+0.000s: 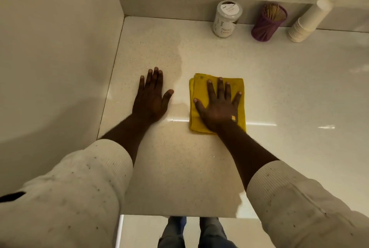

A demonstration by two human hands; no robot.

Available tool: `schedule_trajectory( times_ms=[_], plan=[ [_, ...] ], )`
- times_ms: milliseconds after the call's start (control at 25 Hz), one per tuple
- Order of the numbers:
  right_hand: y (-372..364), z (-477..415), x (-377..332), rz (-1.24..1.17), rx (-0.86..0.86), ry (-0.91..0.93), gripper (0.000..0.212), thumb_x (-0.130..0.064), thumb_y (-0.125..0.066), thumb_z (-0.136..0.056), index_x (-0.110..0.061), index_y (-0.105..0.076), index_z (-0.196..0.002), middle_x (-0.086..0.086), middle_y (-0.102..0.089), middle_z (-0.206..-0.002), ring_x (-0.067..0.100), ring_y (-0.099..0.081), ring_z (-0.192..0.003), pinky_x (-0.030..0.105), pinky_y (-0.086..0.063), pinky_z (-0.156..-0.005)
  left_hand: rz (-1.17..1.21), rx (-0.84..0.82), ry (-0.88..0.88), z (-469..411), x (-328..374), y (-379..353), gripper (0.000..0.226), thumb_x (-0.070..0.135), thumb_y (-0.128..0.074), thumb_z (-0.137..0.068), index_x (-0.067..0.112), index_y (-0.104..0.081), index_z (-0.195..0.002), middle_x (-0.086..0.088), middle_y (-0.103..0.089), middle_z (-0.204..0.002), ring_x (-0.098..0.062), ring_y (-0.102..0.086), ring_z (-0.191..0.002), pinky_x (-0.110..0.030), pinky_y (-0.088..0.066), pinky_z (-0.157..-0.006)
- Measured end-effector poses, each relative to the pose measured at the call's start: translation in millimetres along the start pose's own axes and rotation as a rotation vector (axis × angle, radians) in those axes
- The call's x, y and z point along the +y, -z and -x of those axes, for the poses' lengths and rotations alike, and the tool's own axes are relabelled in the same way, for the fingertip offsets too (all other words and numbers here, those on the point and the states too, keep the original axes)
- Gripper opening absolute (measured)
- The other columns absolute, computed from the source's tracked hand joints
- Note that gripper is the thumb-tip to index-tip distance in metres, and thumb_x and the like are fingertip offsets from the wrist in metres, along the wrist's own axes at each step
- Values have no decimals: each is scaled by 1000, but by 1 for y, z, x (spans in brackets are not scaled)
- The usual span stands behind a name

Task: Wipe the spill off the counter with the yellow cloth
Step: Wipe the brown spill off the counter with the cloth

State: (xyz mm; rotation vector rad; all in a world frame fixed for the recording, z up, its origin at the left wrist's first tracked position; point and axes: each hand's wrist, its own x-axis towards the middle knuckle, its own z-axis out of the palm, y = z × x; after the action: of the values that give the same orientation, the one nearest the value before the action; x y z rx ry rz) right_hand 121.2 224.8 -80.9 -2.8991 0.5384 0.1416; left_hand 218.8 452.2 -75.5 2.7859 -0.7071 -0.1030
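Right hand (218, 105) presses flat on folded yellow cloth (199, 95) beside wet spill (179, 63)

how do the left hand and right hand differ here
The right hand lies on the folded yellow cloth; the left hand lies on the bare counter. The right's fingers are spread wide; the left's are held closer together. Both are flat, palm down, gripping nothing.

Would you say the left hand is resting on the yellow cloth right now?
No, the left hand lies flat on the bare counter, while the right hand presses on the yellow cloth.
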Motion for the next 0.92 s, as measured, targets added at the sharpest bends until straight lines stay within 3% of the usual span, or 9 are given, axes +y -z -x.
schedule_trajectory(
  times_ms=[280,520,720,920],
  plan=[
    [-14,34,-46,6,-47,123,93,-88,-7,-87,-34,14,-160,5,15,-170,32,18,-154,65,18,-115,7,-22,35,42,-2,2,76,59,-13,-101,16,2,-161,-7,4,-170,-22,8,-157,-49,4,-127],
    [-28,84,-88,0,17,313,87,-82,-20,-91,-34,-5,-162,7,-3,-171,33,1,-156,67,8,-118,-45,-52,66,81,-13,3,80,64,-6,-97,16,2,-161,-8,4,-170,-21,10,-156,-46,8,-126],
    [-21,86,-52,-6,30,247,88,-85,-20,-90,-37,-4,-162,3,-3,-171,30,3,-156,64,12,-119,-43,-55,14,64,12,-1,79,63,-8,-99,15,0,-161,-7,2,-170,-20,8,-156,-45,8,-126],
    [0,63,28,-9,-7,4,89,-87,-11,-88,-39,7,-161,-1,10,-171,26,15,-155,62,14,-119,-10,-76,39,48,21,-3,79,63,-12,-99,16,4,-160,-6,5,-170,-20,10,-156,-47,6,-127]
  ],
)
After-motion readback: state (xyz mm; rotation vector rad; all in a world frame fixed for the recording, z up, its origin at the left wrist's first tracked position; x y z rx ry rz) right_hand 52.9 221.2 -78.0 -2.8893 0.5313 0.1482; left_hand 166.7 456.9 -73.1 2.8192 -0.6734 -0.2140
